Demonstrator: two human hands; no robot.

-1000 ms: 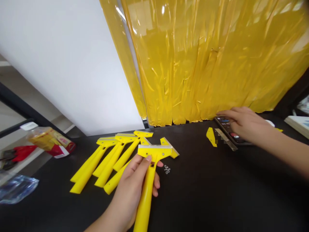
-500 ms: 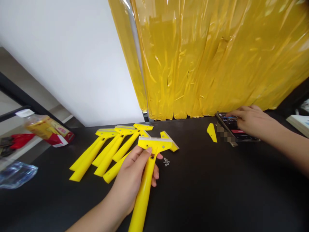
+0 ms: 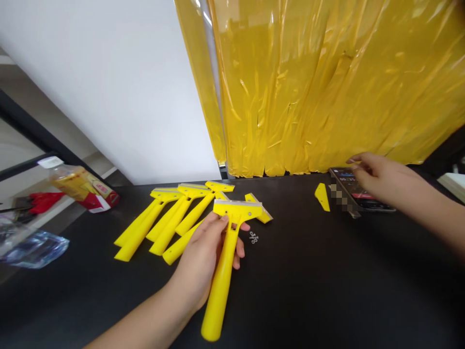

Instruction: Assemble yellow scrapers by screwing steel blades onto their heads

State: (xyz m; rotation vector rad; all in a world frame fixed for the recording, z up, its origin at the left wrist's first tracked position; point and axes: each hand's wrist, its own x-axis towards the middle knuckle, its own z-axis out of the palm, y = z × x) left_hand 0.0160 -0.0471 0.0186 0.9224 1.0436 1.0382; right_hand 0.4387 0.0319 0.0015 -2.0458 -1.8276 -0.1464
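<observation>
My left hand (image 3: 212,242) is closed around a yellow scraper (image 3: 221,286), its wide head up and its handle pointing toward me. Above a phone (image 3: 366,196) with a lit screen hovers my right hand (image 3: 381,174), holding nothing, its thumb and forefinger apart. Just left of the phone lies a loose yellow plate (image 3: 322,198). Several screws (image 3: 253,237) lie in a small cluster beside the left fingertips. Behind the held scraper is a yellow scraper head (image 3: 262,213), partly covered by it. More yellow scrapers (image 3: 163,228) lie slanted in a row to the left.
A drink bottle (image 3: 85,186) lies at the left near a crumpled clear plastic bag (image 3: 39,249) and a red item (image 3: 45,202). Yellow plastic sheeting (image 3: 290,97) and a white panel (image 3: 109,87) stand behind the black table (image 3: 308,291). A pale block-like object (image 3: 454,186) is at the right.
My right hand has lifted off the phone's screen, its fingers now raised above it. The left hand still grips the scraper. The whole view has shifted slightly.
</observation>
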